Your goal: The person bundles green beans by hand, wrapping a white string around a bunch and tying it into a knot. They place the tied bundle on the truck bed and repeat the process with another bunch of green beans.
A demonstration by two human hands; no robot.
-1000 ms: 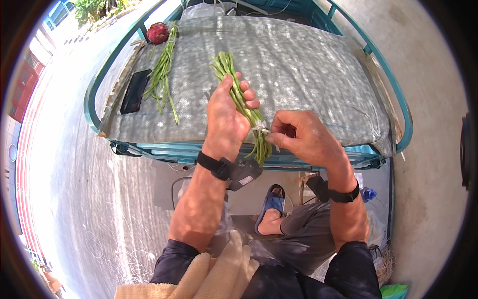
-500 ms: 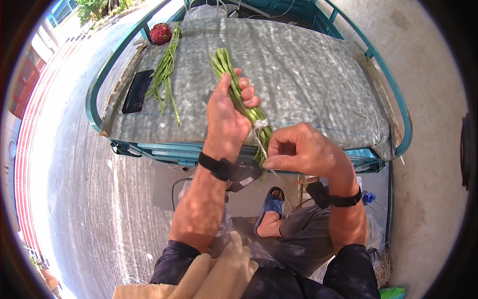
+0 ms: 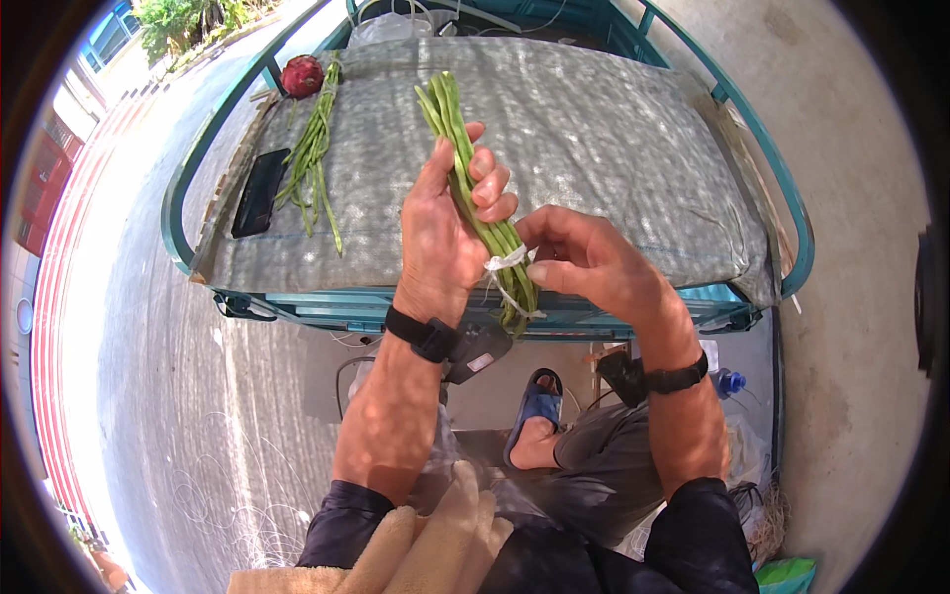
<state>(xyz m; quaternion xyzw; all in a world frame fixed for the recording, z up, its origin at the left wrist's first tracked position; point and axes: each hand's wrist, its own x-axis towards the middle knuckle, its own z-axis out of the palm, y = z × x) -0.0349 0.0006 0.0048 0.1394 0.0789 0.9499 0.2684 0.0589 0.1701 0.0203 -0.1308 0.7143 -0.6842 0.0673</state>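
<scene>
A bundle of green long beans [image 3: 473, 188] stands tilted in my left hand [image 3: 440, 228], its fingers wrapped around the upper part. A white tie [image 3: 508, 259] circles the bundle lower down, and a loose strand hangs toward the bottom ends. My right hand [image 3: 604, 262] is at the bundle's right side by the tie, thumb and forefinger apart, their tips at the beans. Beneath both hands lies a grey woven sheet [image 3: 614, 148] over a teal cart bed.
On the sheet's left are a second bunch of long beans [image 3: 315, 148], a dark red round object [image 3: 302, 76] and a black phone [image 3: 260, 193]. Teal rails [image 3: 188, 178] edge the cart. A sandalled foot [image 3: 539, 411] shows below, and a beige towel [image 3: 426, 554] lies near my lap.
My right hand has moved up from the strand's lower end to beside the tie, releasing the strand. My left hand still holds the long beans; the view has shifted slightly.
</scene>
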